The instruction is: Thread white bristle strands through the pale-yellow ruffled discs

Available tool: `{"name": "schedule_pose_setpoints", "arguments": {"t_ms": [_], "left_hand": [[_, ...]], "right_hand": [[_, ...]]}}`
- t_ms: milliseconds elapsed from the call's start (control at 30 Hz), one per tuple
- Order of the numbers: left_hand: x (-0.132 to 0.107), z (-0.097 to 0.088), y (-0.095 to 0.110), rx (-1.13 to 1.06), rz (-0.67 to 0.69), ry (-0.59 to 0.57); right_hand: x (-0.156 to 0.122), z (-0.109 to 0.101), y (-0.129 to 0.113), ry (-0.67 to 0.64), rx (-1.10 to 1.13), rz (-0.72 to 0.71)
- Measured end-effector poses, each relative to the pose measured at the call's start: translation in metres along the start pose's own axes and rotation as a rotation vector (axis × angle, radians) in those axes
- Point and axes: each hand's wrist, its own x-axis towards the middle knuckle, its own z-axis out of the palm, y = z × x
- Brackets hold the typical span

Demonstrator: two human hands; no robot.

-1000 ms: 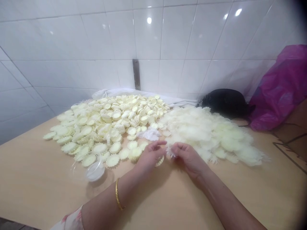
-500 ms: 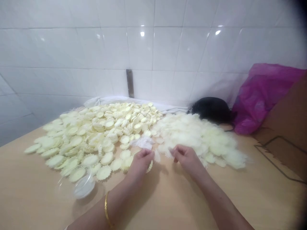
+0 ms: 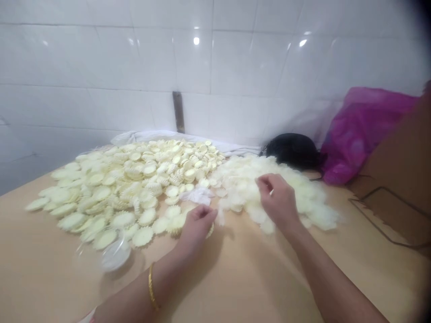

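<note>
My left hand [image 3: 198, 228] rests low on the tan tabletop [image 3: 60, 278], its fingers curled around the edge of a cream scalloped disc [image 3: 210, 231], most of which is hidden. A gold bangle circles that wrist. My right hand [image 3: 278, 200] hangs over a heap of feathery, pale shredded discs [image 3: 242, 190], its fingertips pinched together; a small white bit shows there, but I cannot tell whether it is held. To the left spreads a large pile of cream scalloped discs [image 3: 134, 179]. A white frilly tuft [image 3: 198, 195] lies between the two piles.
A clear plastic cup [image 3: 116, 255] lies at the front edge of the disc pile. White cloth [image 3: 144, 136] lines the table's back edge against the white tiled wall [image 3: 235, 58]. A black bag [image 3: 291, 151], magenta plastic bag [image 3: 363, 134] and brown cardboard [image 3: 393, 188] stand at the right.
My right hand has moved away from my left, up and to the right, onto the feathery heap. My left hand has stayed nearly still, and the view has shifted slightly.
</note>
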Motion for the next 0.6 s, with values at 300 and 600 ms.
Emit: {"name": "schedule_pose_setpoints", "arguments": {"t_ms": [300,600], "left_hand": [[-0.001,0.000,0.002,-0.046,0.031,-0.008],[0.002,0.001,0.001,-0.351,-0.315,-0.121]], "right_hand": [[-0.038,0.028,-0.046,-0.577,0.530,0.246],[0.023,-0.005,-0.004,0.052,-0.168,0.001]]}}
